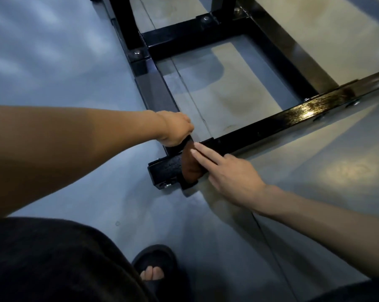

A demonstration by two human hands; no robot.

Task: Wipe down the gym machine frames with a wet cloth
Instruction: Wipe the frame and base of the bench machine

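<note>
My left hand (pixel 176 129) grips one end of the brown cloth (pixel 189 165) draped over the black base bar (pixel 271 123); my right hand (pixel 232 177) presses it with straight fingers. I'd keep it taut and drag along the bar.

Glossy grey floor (pixel 75 62) under black machine frame (pixel 271 120)
</note>
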